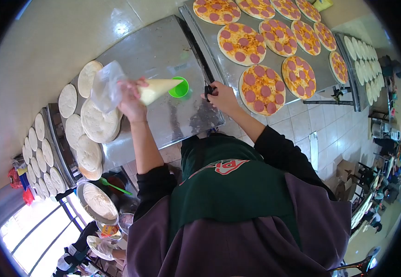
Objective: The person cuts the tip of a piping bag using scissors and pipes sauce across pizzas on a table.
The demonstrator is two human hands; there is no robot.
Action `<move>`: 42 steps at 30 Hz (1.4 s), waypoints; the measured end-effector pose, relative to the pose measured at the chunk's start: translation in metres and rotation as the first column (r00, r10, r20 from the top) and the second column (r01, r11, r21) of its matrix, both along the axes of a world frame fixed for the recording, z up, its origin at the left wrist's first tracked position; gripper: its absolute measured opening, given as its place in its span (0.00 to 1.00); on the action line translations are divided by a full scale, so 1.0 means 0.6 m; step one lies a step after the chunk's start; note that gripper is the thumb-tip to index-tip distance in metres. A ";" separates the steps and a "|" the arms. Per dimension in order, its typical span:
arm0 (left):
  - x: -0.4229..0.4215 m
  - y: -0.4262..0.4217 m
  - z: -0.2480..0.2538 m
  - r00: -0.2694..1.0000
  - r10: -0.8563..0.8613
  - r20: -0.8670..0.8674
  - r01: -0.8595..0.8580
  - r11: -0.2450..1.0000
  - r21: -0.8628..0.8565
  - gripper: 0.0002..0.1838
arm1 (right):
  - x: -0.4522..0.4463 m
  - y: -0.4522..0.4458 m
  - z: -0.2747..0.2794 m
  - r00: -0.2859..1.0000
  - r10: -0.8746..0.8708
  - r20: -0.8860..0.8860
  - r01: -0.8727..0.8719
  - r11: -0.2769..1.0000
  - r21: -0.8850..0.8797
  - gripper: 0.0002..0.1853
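Observation:
My left hand (133, 99) is closed around a clear piping bag (156, 90) filled with a pale cream-coloured mixture. The loose top of the bag bunches up beside my wrist, and its narrow tip points right, at the rim of a bright green cup (179, 94). Whether the tip touches the cup I cannot tell. My right hand (222, 98) grips the black handles of a pair of scissors (208, 92) near the metal table's right edge; the thin blades point away from me. Both hands are above the metal table (163, 51).
Plain dough bases (99, 120) lie stacked and spread at the table's left. On the right-hand table (219, 69) are several pizzas (262, 90) with sausage slices. A bowl of white mixture (99, 201) and a green spatula (115, 186) sit at lower left. Other people are in the background.

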State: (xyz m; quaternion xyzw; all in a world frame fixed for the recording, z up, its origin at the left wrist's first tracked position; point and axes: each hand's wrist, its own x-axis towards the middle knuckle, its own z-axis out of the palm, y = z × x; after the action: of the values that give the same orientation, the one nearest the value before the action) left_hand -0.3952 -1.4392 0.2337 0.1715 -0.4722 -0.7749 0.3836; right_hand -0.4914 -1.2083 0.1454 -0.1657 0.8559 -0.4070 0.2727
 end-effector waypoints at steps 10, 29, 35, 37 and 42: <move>-0.055 0.039 -0.071 0.886 -0.305 0.348 0.392 0.895 -0.214 0.07 | -0.035 -0.074 -0.063 0.931 0.227 -0.287 -0.108 0.920 0.377 0.15; -0.100 0.079 0.039 0.787 -0.376 0.489 0.588 0.698 -0.410 0.18 | 0.007 -0.078 0.101 0.948 -0.166 -0.272 -0.015 0.830 -0.558 0.39; -0.133 0.174 0.096 0.892 -0.073 0.446 0.442 -0.061 -0.895 0.19 | -0.015 -0.073 0.111 0.941 -0.319 -0.110 0.087 0.545 -0.834 0.36; -0.154 0.203 0.109 0.883 -0.181 0.432 0.417 -0.116 -0.901 0.20 | -0.029 -0.050 0.110 0.946 -0.304 0.110 0.231 0.397 -0.888 0.33; -0.253 0.307 0.125 0.760 -0.515 0.397 0.387 -0.132 -0.913 0.21 | -0.088 0.146 0.113 0.878 -0.364 -0.311 -0.001 0.648 -0.762 0.27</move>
State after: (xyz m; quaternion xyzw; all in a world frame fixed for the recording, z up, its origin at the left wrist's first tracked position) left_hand -0.5469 -1.2548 0.3086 -0.3432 -0.8697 -0.3326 0.1236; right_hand -0.5445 -1.1209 0.2132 -0.2599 0.6654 -0.6970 -0.0620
